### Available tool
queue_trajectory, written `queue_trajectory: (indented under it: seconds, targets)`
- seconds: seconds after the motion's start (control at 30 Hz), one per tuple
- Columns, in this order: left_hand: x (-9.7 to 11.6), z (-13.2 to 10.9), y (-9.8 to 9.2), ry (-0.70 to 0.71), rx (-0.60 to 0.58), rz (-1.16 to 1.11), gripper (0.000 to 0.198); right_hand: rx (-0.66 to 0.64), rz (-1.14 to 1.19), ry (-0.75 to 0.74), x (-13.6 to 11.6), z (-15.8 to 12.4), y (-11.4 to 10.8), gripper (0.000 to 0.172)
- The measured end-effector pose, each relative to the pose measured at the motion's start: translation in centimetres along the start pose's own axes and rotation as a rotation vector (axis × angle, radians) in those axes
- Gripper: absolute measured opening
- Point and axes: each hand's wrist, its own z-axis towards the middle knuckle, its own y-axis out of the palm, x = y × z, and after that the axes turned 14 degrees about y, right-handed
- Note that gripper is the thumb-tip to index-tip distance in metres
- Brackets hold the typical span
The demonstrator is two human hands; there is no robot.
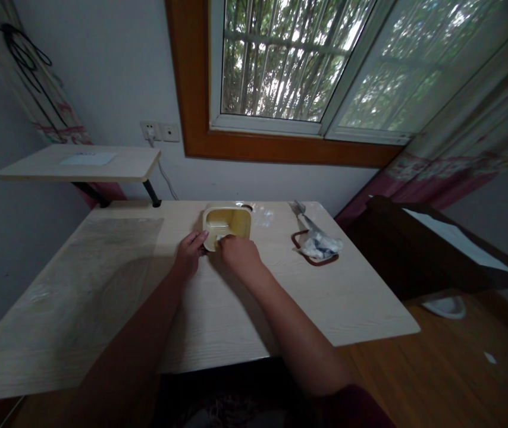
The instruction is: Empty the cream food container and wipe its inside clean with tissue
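A cream-yellow rectangular box (228, 217) without a lid stands near the back of the table, its hollow side facing me. My left hand (188, 252) grips its lower left corner, thumb on the rim and fingers behind. My right hand (240, 254) is closed at the near rim, its fingers reaching just inside the box. A bit of something whitish shows at those fingertips, too small to name. Right of the hands lies a brown rounded frame (311, 261), with a crumpled clear plastic bag (320, 244) on top of it.
The pale wooden table (218, 333) carries a clear plastic sheet (102, 279) on its left. A raised shelf (80, 163) on black legs holds a paper. A dark surface (383, 249) with white paper adjoins the right side. Behind are a window (289, 65) and wall sockets (159, 131).
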Motion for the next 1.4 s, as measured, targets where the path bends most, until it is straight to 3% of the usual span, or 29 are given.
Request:
queue_trajectory:
  seconds: [0.27, 0.47, 1.0, 1.2, 1.4]
  targets:
    - [-0.5, 0.2, -0.3, -0.027, -0.011, -0.078, 0.041, -0.224, 0.006, -0.094, -1.2, 6.0, 1.1, 0.038]
    - [-0.5, 0.2, -0.2, -0.033, -0.012, -0.097, 0.041, -0.288, 0.018, -0.104, -1.2, 8.6, 2.4, 0.041]
    - [-1.2, 0.2, -0.1, 0.011, -0.026, -0.09, 0.037, -0.347, 0.054, -0.016, -0.4, 7.7, 2.0, 0.061]
    - [-1.1, 0.2, 0.3, 0.007, 0.0, -0.085, 0.04, -0.31, 0.051, -0.033, -0.3, 7.4, 1.8, 0.062]
    - [-0.8, 0.1, 0.5, -0.003, -0.001, -0.075, 0.039, -0.353, -0.027, 0.015, -0.5, 7.8, 1.8, 0.057]
